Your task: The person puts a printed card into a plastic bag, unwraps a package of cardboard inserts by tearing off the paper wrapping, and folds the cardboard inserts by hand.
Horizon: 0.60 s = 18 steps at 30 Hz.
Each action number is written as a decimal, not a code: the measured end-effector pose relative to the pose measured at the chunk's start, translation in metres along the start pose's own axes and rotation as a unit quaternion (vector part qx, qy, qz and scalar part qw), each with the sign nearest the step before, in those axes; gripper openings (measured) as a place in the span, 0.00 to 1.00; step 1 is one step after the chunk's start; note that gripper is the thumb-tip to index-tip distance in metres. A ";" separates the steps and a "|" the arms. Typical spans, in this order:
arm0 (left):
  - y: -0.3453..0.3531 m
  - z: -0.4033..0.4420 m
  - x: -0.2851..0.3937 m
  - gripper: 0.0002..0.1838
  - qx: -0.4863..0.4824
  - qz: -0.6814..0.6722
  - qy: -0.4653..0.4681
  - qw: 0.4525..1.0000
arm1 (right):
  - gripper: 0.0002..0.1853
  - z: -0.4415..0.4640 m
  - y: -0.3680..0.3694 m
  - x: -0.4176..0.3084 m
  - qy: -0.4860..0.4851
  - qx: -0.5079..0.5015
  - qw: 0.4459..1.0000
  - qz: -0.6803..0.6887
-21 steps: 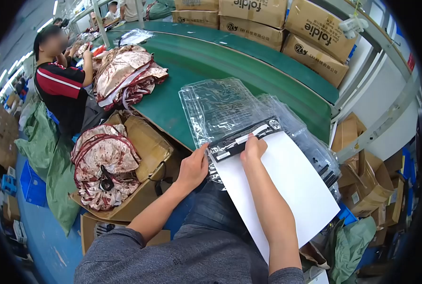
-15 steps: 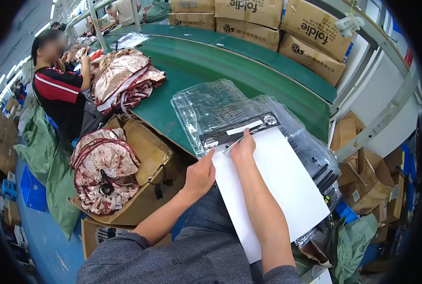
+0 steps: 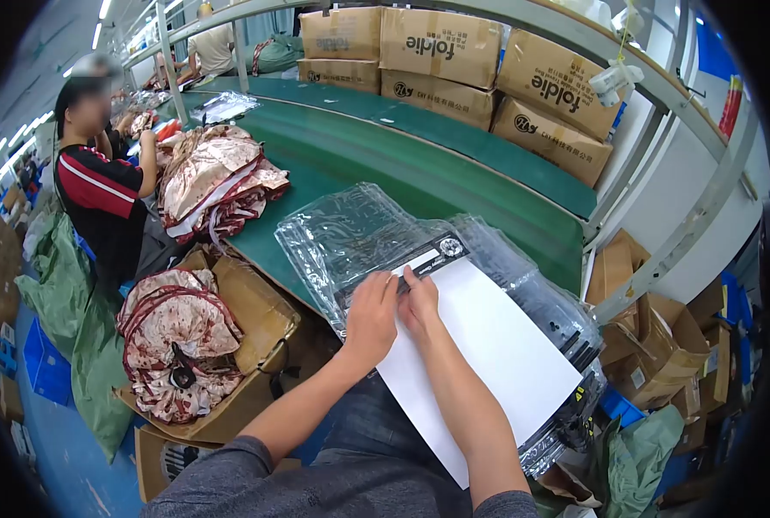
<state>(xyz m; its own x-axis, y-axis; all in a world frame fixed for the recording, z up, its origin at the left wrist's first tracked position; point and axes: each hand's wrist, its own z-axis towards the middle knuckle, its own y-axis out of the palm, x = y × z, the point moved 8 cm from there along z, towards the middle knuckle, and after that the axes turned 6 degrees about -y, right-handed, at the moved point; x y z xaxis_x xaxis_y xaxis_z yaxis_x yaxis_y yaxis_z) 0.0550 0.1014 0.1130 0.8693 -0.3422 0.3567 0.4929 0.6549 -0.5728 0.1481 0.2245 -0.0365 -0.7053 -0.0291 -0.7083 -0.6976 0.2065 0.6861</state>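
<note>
A clear plastic bag [image 3: 337, 233] with a black header strip [image 3: 451, 248] lies across the near edge of the green bench. Against the header, a large white sheet [image 3: 489, 345] slants down toward my lap. My left hand [image 3: 371, 321] is closed over the left part of the strip, fingers together and thumb hidden. Right beside it, my right hand [image 3: 420, 300] pinches the strip near the sheet's top edge; its fingertips are partly hidden. More clear bags [image 3: 523, 268] with black strips lie stacked under and to the right of the sheet.
A green conveyor bench [image 3: 333, 147] runs across, with foldie cartons [image 3: 441, 43] behind it. Patterned folded fabric [image 3: 208, 186] is piled on the bench. Another fabric bundle [image 3: 178, 337] sits in an open carton [image 3: 255, 315] at left. A co-worker [image 3: 100, 190] stands beyond.
My left hand has moved up from the bag's edge onto the header, beside my right hand. My right index finger has drawn back from the strip's middle. The whole view has shifted slightly.
</note>
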 end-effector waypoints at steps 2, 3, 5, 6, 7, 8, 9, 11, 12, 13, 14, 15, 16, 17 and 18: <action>0.029 0.011 -0.003 0.21 -0.044 -0.032 0.025 0.998 | 0.09 -0.012 0.008 -0.008 0.023 -0.005 0.999 -0.024; 0.041 0.015 -0.004 0.22 -0.065 -0.046 0.038 0.996 | 0.08 -0.020 0.014 -0.013 0.034 -0.008 0.999 -0.035; 0.051 0.024 -0.004 0.22 -0.081 -0.058 0.055 0.994 | 0.08 -0.019 0.021 -0.014 0.041 -0.017 0.998 -0.045; 0.056 0.028 -0.004 0.21 -0.109 -0.069 0.045 0.991 | 0.07 -0.018 0.022 -0.013 0.036 -0.021 0.998 -0.037; 0.061 0.030 -0.005 0.21 -0.138 -0.079 0.035 0.987 | 0.05 -0.018 0.022 -0.011 0.032 -0.023 0.999 -0.030; 0.065 0.031 -0.006 0.20 -0.168 -0.088 0.024 0.982 | 0.04 -0.017 0.023 -0.009 0.028 -0.026 0.999 -0.022; 0.070 0.031 -0.008 0.20 -0.198 -0.099 0.012 0.975 | 0.03 -0.015 0.023 -0.008 0.025 -0.027 0.999 -0.015; 0.070 0.034 -0.012 0.20 -0.197 -0.110 0.015 0.974 | 0.03 -0.009 0.029 -0.009 0.039 -0.041 0.998 -0.036; 0.069 0.035 -0.016 0.21 -0.197 -0.122 0.017 0.973 | 0.02 -0.005 0.033 -0.008 0.053 -0.054 0.995 -0.058; 0.069 0.034 -0.019 0.21 -0.199 -0.134 0.018 0.971 | 0.02 -0.004 0.035 -0.007 0.069 -0.066 0.992 -0.080; 0.068 0.033 -0.021 0.21 -0.201 -0.146 0.019 0.968 | 0.02 -0.002 0.037 -0.005 0.085 -0.077 0.988 -0.102; 0.068 0.033 -0.024 0.21 -0.199 -0.144 0.017 0.969 | 0.02 0.006 0.035 0.002 0.087 -0.080 0.988 -0.103; 0.066 0.031 -0.025 0.21 -0.202 -0.148 0.017 0.968 | 0.03 0.022 0.024 0.018 0.085 -0.081 0.984 -0.136; 0.064 0.030 -0.025 0.21 -0.204 -0.151 0.017 0.967 | 0.03 0.039 0.014 0.035 0.083 -0.082 0.979 -0.170; 0.062 0.030 -0.025 0.22 -0.206 -0.154 0.019 0.966 | 0.04 0.056 0.004 0.051 0.079 -0.083 0.973 -0.202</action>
<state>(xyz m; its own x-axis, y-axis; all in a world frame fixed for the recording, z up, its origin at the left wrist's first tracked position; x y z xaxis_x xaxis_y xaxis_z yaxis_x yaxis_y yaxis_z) 0.0626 0.1712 0.0904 0.6758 -0.5079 0.5341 0.6948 0.1972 -0.6916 0.1161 0.2786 -0.0794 -0.3712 -0.2283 -0.9001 -0.9232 -0.0133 0.3841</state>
